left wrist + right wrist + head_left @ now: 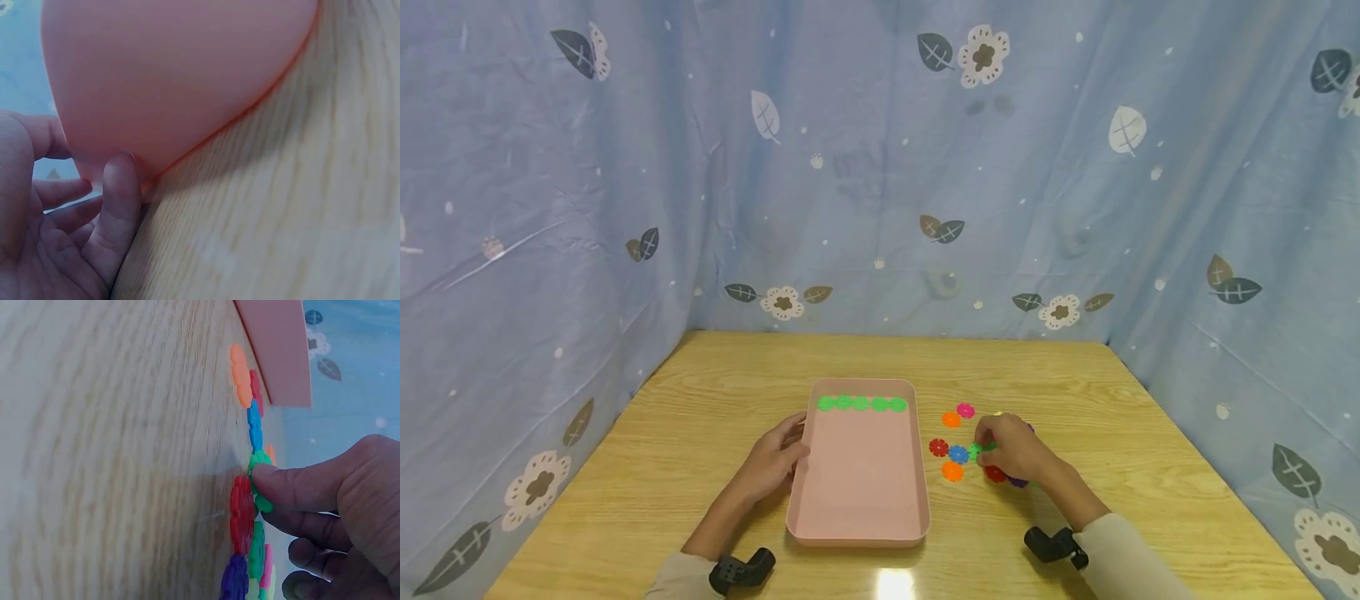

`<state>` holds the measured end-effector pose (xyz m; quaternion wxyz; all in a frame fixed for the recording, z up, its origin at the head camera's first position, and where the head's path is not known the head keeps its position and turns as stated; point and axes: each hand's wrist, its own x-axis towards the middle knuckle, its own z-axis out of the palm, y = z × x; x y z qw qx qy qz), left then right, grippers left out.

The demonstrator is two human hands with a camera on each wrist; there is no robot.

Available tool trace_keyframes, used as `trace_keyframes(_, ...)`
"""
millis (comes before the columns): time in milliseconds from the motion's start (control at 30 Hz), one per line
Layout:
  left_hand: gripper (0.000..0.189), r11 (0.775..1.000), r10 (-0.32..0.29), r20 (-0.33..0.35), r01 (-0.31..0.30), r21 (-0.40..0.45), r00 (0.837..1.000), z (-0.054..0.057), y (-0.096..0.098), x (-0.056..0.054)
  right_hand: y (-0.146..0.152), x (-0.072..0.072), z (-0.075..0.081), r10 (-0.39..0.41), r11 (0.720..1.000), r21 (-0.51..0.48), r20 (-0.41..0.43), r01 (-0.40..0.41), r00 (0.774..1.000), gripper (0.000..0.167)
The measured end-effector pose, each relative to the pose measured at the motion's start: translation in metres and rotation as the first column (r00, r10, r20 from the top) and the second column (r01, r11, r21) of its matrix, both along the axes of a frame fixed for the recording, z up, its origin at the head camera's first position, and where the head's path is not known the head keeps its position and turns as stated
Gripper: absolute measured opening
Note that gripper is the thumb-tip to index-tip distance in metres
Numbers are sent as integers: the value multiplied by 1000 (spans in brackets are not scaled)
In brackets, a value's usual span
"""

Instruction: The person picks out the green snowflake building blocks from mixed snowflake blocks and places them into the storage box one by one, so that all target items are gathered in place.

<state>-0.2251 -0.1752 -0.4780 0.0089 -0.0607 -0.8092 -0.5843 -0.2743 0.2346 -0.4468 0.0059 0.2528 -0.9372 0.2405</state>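
A shallow pink tray (862, 492) stands on the table, a row of several green flower-shaped plastic discs (861, 403) along its far end. My left hand (775, 457) grips the tray's left wall; in the left wrist view, fingertips (122, 172) press its outer side. To the right of the tray, my right hand (1015, 446) is over a group of loose discs. Its thumb and a finger pinch a green disc (260, 481) at the table surface, beside a red disc (242, 512) and a blue disc (254, 425). The hand hides part of the group.
Loose discs nearer the tray include an orange disc (952, 472), a dark red disc (938, 447) and a pink disc (966, 410). A blue patterned curtain (880, 183) hangs behind and at both sides of the wooden table (730, 375).
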Motion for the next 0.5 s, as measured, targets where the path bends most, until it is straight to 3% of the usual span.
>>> trace_keyframes(233, 59, 1000, -6, -8, 6, -4, 1000, 0, 1, 0, -3, 0, 2, -10, 1000, -11, 10, 10, 1000, 20)
trace_keyframes(500, 59, 1000, -6, -3, 6, 15, 1000, 0, 0, 0, -1, -1, 10, 67, 996, -53, -10, -68, 998, 11)
